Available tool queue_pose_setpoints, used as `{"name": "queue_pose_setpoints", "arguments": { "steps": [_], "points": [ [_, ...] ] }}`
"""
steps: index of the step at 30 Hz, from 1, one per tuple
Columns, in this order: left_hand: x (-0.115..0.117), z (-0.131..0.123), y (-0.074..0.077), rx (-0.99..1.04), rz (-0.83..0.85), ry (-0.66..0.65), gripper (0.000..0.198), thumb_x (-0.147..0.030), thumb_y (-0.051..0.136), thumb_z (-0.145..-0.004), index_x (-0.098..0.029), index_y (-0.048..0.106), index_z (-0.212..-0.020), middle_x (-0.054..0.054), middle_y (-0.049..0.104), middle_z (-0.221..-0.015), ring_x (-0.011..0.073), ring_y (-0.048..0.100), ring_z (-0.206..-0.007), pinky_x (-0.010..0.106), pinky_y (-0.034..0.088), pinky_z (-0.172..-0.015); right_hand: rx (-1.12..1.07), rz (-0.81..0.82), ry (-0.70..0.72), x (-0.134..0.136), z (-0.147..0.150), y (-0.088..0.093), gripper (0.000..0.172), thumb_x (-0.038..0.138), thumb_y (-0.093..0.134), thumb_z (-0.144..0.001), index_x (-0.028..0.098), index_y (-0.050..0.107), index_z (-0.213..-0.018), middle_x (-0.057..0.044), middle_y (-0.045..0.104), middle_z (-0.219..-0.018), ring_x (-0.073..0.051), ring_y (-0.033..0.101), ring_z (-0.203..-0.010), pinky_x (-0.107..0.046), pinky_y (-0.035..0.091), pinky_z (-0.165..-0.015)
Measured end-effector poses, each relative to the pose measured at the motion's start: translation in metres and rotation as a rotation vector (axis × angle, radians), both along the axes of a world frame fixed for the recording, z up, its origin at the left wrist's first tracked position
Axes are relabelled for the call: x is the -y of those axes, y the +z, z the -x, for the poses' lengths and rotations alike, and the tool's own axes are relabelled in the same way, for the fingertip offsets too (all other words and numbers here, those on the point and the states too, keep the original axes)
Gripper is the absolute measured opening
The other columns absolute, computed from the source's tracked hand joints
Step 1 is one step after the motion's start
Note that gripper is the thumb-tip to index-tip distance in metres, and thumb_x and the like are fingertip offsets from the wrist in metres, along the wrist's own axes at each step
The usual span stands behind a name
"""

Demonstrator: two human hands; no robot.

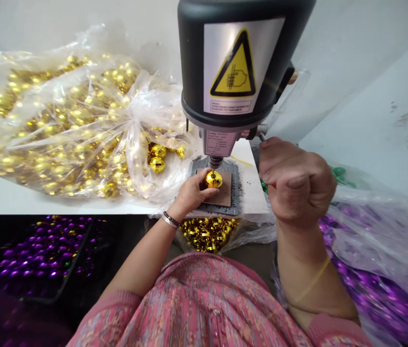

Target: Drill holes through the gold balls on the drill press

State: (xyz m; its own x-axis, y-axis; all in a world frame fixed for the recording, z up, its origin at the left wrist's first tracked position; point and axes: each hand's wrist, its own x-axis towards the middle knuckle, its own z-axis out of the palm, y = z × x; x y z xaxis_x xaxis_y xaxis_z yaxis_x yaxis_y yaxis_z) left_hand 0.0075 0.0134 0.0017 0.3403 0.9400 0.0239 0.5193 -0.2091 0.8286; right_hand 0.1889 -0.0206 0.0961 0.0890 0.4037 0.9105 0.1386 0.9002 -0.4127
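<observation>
My left hand (192, 193) pinches a shiny gold mirror-faceted ball (213, 180) between thumb and fingers. The ball rests on a brown square board (223, 193) over the grey base plate (235, 180) of a drill press (193, 62). Straight above it, the thin bit under the chuck (215, 162) meets the ball's top; whether it has gone in I cannot tell. To the right of the machine, my right hand (294, 180) is closed around its feed lever, most of which is hidden by the fingers.
A clear plastic bag (70, 125) of gold balls lies left on the white table (62, 206), its mouth facing the press. More gold balls (207, 234) sit in a bag below the table edge. Purple balls (41, 250) are low left; bagged purple ones (381, 299) stand right. Dark shavings surround the base.
</observation>
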Motion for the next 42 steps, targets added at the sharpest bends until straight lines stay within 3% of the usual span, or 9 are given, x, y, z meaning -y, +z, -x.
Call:
{"name": "queue_pose_setpoints", "arguments": {
  "steps": [7,14,26,29,32,35,38,42],
  "points": [
    [-0.001,0.001,-0.002,0.026,-0.010,-0.019,0.057,-0.030,0.074,-0.081,-0.017,0.059,-0.134,0.007,0.073,-0.118,0.0243,0.066,-0.107,0.034,0.050,-0.094,0.025,-0.050,-0.039,-0.004,-0.001,-0.009,0.030,0.039,0.045,-0.097,0.022,0.052,-0.072,0.005,0.050,-0.064,-0.007,0.051,-0.065,-0.035,0.053,-0.092],
    [-0.001,0.001,-0.001,0.036,0.010,-0.006,0.061,-0.027,0.074,-0.079,-0.019,0.059,-0.138,0.006,0.072,-0.122,0.0230,0.067,-0.108,0.034,0.050,-0.098,-0.018,-0.069,-0.045,-0.006,0.000,-0.014,0.035,0.044,0.048,-0.095,0.022,0.053,-0.069,0.005,0.052,-0.061,-0.009,0.053,-0.062,-0.037,0.054,-0.088],
    [-0.003,0.001,-0.011,0.082,-0.016,-0.023,0.067,-0.029,0.077,-0.077,-0.019,0.058,-0.140,0.008,0.073,-0.120,0.0257,0.068,-0.108,0.038,0.051,-0.100,-0.090,-0.131,-0.146,-0.010,0.008,-0.029,0.038,0.042,0.049,-0.094,0.021,0.049,-0.063,0.005,0.052,-0.057,-0.009,0.053,-0.057,-0.038,0.054,-0.086],
    [-0.003,0.001,-0.012,0.093,-0.014,-0.018,0.065,-0.029,0.078,-0.076,-0.021,0.059,-0.138,0.008,0.074,-0.116,0.0257,0.068,-0.106,0.038,0.052,-0.098,-0.132,-0.119,-0.105,-0.009,0.009,-0.019,0.038,0.042,0.050,-0.094,0.021,0.050,-0.063,0.005,0.050,-0.055,-0.009,0.052,-0.054,-0.037,0.054,-0.078],
    [-0.003,0.001,-0.012,0.098,-0.001,0.000,0.064,-0.029,0.078,-0.075,-0.022,0.061,-0.136,0.007,0.074,-0.113,0.0252,0.068,-0.103,0.037,0.054,-0.095,-0.168,-0.054,-0.102,-0.010,0.011,0.004,0.039,0.044,0.050,-0.094,0.021,0.053,-0.063,0.005,0.048,-0.054,-0.009,0.053,-0.053,-0.034,0.052,-0.068],
    [-0.002,0.001,-0.010,0.110,0.019,0.002,0.064,-0.027,0.078,-0.073,-0.019,0.060,-0.134,0.006,0.073,-0.112,0.0228,0.068,-0.099,0.035,0.054,-0.092,-0.234,0.030,-0.179,-0.017,0.013,0.033,0.039,0.044,0.047,-0.096,0.020,0.052,-0.066,0.004,0.046,-0.054,-0.009,0.052,-0.052,-0.028,0.045,-0.057],
    [0.003,0.004,-0.009,0.150,0.021,-0.013,0.061,-0.024,0.076,-0.072,-0.019,0.061,-0.130,0.003,0.072,-0.111,0.0204,0.067,-0.098,0.033,0.053,-0.092,-0.296,0.149,-0.253,-0.027,0.015,0.055,0.046,0.056,0.044,-0.094,0.021,0.045,-0.065,0.005,0.041,-0.050,-0.008,0.043,-0.043,-0.026,0.035,-0.047],
    [0.014,0.011,-0.008,0.200,-0.010,-0.002,0.061,-0.025,0.076,-0.073,-0.020,0.059,-0.131,0.005,0.070,-0.120,0.0210,0.066,-0.108,0.035,0.051,-0.099,-0.328,0.191,-0.207,-0.033,0.016,0.064,0.047,0.063,0.054,-0.087,0.022,0.043,-0.067,0.007,0.041,-0.051,-0.009,0.044,-0.042,-0.026,0.033,-0.043]
  ]
}}
